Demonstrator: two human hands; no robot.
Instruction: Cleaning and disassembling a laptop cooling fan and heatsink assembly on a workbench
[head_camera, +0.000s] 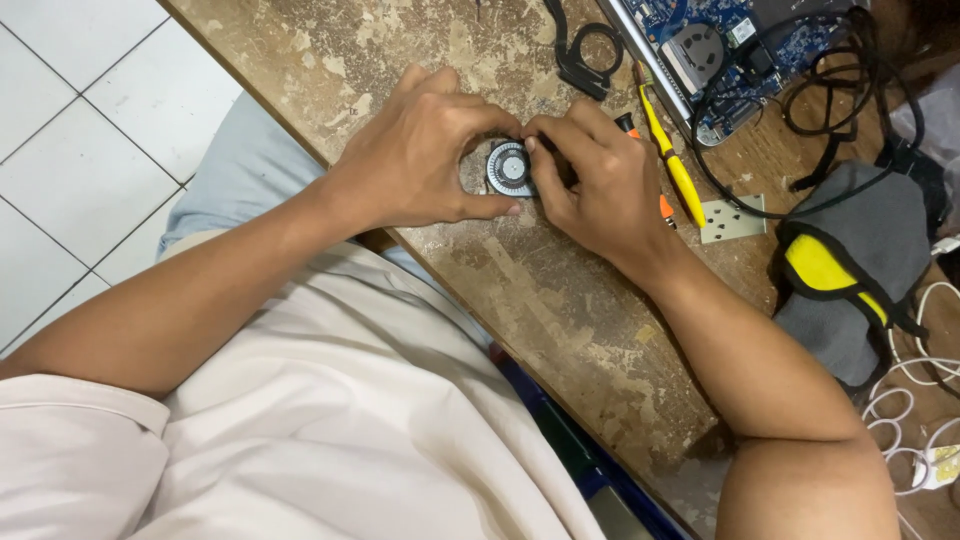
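On the worn, paint-flecked wooden desk (540, 300), a small round laptop cooling fan (510, 168) sits free of the machine it likely came from, so the removal looks done; what seems left is the fine work on the fan itself, and whether it is being cleaned, opened or reassembled cannot be told from here.

The left hand (420, 160) arches over the fan from the left, wrist low at the desk edge, thumb stretched along the fan's near side and the fingers curled over its far rim, closed on the fan to steady it. The right hand (590, 180) comes in from the right with its forearm lying across the desk; its thumb and forefinger are pinched together at the fan's upper right edge, pressing or gripping something too small to make out.

Just beside the right hand lies an orange-handled screwdriver (662, 205), partly hidden, and next to it a yellow-handled tool (675, 165). Further right are a pale socket plate (732, 218), an opened laptop (700, 45) with its blue board and a second fan showing, tangled black cables (840, 100), and a grey and yellow pouch (850, 270).
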